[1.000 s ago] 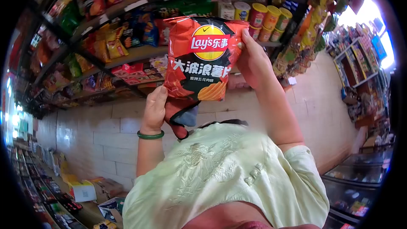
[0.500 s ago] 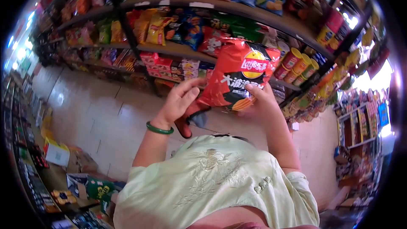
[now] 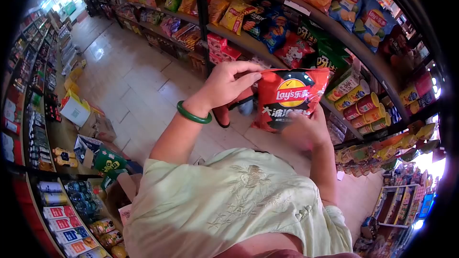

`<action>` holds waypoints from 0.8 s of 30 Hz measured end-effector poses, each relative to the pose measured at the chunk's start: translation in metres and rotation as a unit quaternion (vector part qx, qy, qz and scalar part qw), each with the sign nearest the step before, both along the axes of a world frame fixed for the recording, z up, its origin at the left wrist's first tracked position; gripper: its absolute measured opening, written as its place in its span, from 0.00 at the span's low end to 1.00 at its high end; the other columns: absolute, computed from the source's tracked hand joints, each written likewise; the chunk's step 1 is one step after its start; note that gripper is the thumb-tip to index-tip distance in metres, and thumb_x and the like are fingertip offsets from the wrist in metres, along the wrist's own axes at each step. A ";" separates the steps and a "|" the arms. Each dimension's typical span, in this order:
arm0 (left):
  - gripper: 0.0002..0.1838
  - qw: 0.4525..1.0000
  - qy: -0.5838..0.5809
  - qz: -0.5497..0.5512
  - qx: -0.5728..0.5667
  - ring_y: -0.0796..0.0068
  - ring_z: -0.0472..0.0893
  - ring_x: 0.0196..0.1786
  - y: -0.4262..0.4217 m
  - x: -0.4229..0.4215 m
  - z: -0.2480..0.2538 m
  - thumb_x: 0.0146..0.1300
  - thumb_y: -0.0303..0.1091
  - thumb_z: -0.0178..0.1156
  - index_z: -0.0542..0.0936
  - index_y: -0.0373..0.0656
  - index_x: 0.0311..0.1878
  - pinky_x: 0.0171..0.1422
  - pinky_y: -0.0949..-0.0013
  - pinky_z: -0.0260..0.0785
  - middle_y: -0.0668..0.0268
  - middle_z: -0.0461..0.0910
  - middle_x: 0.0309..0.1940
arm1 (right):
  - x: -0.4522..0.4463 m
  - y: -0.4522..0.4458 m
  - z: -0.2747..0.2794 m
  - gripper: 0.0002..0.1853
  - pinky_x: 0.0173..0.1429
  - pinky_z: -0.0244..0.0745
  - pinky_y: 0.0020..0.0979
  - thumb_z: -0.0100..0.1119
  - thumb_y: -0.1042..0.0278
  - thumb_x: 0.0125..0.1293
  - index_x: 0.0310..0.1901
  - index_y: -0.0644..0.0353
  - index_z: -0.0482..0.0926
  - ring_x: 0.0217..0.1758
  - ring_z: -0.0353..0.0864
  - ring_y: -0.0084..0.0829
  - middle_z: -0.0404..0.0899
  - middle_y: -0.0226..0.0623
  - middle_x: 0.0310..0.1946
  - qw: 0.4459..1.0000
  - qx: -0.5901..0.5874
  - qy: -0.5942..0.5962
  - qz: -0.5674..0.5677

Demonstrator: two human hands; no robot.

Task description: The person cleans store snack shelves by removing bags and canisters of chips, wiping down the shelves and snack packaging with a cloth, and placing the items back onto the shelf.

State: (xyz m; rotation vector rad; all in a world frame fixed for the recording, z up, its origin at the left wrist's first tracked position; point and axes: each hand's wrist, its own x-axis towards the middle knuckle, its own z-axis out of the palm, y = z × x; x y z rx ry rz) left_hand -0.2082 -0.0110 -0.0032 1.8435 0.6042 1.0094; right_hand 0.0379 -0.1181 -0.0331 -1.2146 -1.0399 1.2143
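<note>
A red bag of Lay's potato chips (image 3: 292, 94) is held upright in front of my chest, its printed front towards me. My left hand (image 3: 232, 83), a green bangle (image 3: 193, 113) on its wrist, pinches the bag's upper left corner between thumb and fingers. At the lower right edge, my right hand (image 3: 310, 131) grips the bag; its fingers are smeared by motion and cover part of the lettering. Behind the bag, my shoe (image 3: 221, 116) shows in part on the tiled floor.
Shelves ahead carry yellow chip bags (image 3: 235, 15), blue Lay's bags (image 3: 344, 5) and chip canisters (image 3: 361, 105). Hanging snack packets (image 3: 382, 145) line the right. Left stand a shelf of drinks (image 3: 83, 196), an open carton (image 3: 76, 107) and a green box (image 3: 109, 159).
My left hand has moved from beside the bag to pinch its upper left corner. The bag is now more upright. The view has turned, showing more of the left aisle.
</note>
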 end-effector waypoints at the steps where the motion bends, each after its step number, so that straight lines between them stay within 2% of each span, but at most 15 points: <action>1: 0.11 1.000 0.002 -0.006 0.002 0.81 0.78 0.43 -0.002 -0.003 -0.005 0.64 0.27 0.57 0.79 0.32 0.46 0.49 0.76 0.70 0.64 0.82 0.40 | -0.001 0.001 0.000 0.29 0.55 0.74 0.29 0.71 0.74 0.51 0.55 0.63 0.69 0.48 0.78 0.26 0.78 0.34 0.47 0.999 -0.025 0.007 0.019; 2: 0.10 1.000 -0.014 0.005 0.022 0.81 0.78 0.40 -0.001 -0.005 -0.009 0.64 0.28 0.57 0.80 0.33 0.46 0.46 0.75 0.70 0.65 0.83 0.37 | 0.001 0.001 0.002 0.30 0.56 0.73 0.30 0.71 0.75 0.51 0.56 0.63 0.68 0.49 0.78 0.26 0.78 0.34 0.47 0.998 -0.045 0.013 0.029; 3: 0.10 0.998 -0.033 0.006 0.046 0.80 0.78 0.37 0.000 -0.004 -0.009 0.64 0.29 0.58 0.80 0.34 0.45 0.43 0.75 0.71 0.65 0.83 0.35 | 0.004 0.004 -0.006 0.30 0.57 0.72 0.30 0.71 0.74 0.51 0.56 0.63 0.68 0.50 0.76 0.26 0.77 0.34 0.48 0.999 -0.002 0.005 0.047; 5: 0.09 1.000 0.009 0.002 0.008 0.78 0.79 0.40 -0.005 -0.008 -0.003 0.63 0.27 0.57 0.80 0.33 0.44 0.45 0.75 0.70 0.63 0.83 0.37 | 0.008 0.005 -0.006 0.32 0.58 0.71 0.30 0.74 0.70 0.49 0.56 0.63 0.69 0.52 0.75 0.25 0.77 0.34 0.49 0.997 0.020 -0.052 0.062; 7: 0.08 0.995 0.050 0.035 0.074 0.77 0.79 0.39 -0.004 -0.010 -0.008 0.63 0.26 0.57 0.80 0.33 0.43 0.44 0.74 0.70 0.62 0.82 0.36 | 0.021 0.008 -0.017 0.34 0.57 0.70 0.29 0.76 0.65 0.48 0.56 0.61 0.69 0.50 0.75 0.24 0.77 0.34 0.47 0.988 0.041 -0.137 0.065; 8: 0.08 0.995 0.057 0.036 0.074 0.76 0.79 0.38 -0.005 -0.009 -0.008 0.63 0.26 0.57 0.80 0.33 0.42 0.44 0.74 0.70 0.61 0.82 0.35 | 0.019 0.006 -0.011 0.34 0.54 0.71 0.29 0.76 0.62 0.47 0.56 0.59 0.70 0.46 0.75 0.23 0.77 0.31 0.43 0.989 0.076 -0.112 0.062; 9: 0.07 0.995 0.061 0.038 0.074 0.75 0.79 0.37 -0.006 -0.008 -0.007 0.63 0.26 0.56 0.80 0.33 0.41 0.44 0.73 0.70 0.61 0.81 0.33 | 0.028 0.011 -0.023 0.33 0.49 0.71 0.28 0.76 0.62 0.47 0.55 0.59 0.71 0.43 0.74 0.22 0.76 0.29 0.40 0.976 0.097 -0.184 0.064; 11: 0.07 0.991 0.090 0.039 0.095 0.77 0.77 0.37 -0.006 -0.002 -0.005 0.63 0.26 0.56 0.79 0.32 0.40 0.45 0.73 0.69 0.64 0.80 0.32 | 0.030 0.004 -0.011 0.32 0.48 0.71 0.28 0.76 0.61 0.47 0.53 0.59 0.71 0.42 0.74 0.23 0.77 0.31 0.39 0.974 0.107 -0.187 0.063; 13: 0.07 0.989 0.097 0.057 0.098 0.76 0.77 0.38 -0.004 0.005 -0.009 0.63 0.26 0.56 0.78 0.32 0.39 0.45 0.73 0.69 0.62 0.80 0.33 | 0.040 -0.001 -0.010 0.32 0.48 0.71 0.28 0.76 0.60 0.46 0.52 0.59 0.72 0.42 0.76 0.25 0.78 0.34 0.39 0.957 0.113 -0.261 0.059; 15: 0.06 0.984 0.113 0.063 0.124 0.74 0.76 0.35 -0.005 0.016 -0.006 0.63 0.26 0.55 0.76 0.32 0.36 0.43 0.72 0.68 0.63 0.78 0.30 | 0.047 -0.007 -0.008 0.34 0.51 0.72 0.31 0.75 0.57 0.46 0.54 0.58 0.71 0.45 0.78 0.32 0.79 0.39 0.42 0.956 0.126 -0.261 0.050; 17: 0.06 0.973 0.127 0.062 0.184 0.74 0.75 0.34 -0.006 0.029 -0.002 0.63 0.26 0.55 0.75 0.32 0.36 0.42 0.72 0.67 0.63 0.77 0.29 | 0.052 -0.013 -0.006 0.35 0.53 0.71 0.32 0.75 0.57 0.47 0.55 0.58 0.71 0.48 0.78 0.33 0.79 0.39 0.44 0.959 0.107 -0.257 0.049; 21: 0.05 0.970 0.112 0.045 0.212 0.76 0.74 0.34 -0.005 0.051 -0.001 0.64 0.27 0.54 0.75 0.33 0.36 0.42 0.72 0.67 0.64 0.75 0.29 | 0.063 -0.028 -0.002 0.35 0.55 0.71 0.32 0.75 0.57 0.47 0.56 0.58 0.70 0.49 0.78 0.34 0.79 0.40 0.45 0.966 0.094 -0.242 0.015; 24: 0.05 0.982 0.080 0.035 0.168 0.73 0.75 0.34 0.004 0.063 -0.014 0.63 0.27 0.56 0.75 0.36 0.39 0.41 0.72 0.68 0.64 0.76 0.31 | 0.073 -0.037 -0.004 0.36 0.55 0.71 0.32 0.75 0.58 0.46 0.56 0.59 0.70 0.49 0.78 0.32 0.79 0.40 0.46 0.962 0.098 -0.254 -0.021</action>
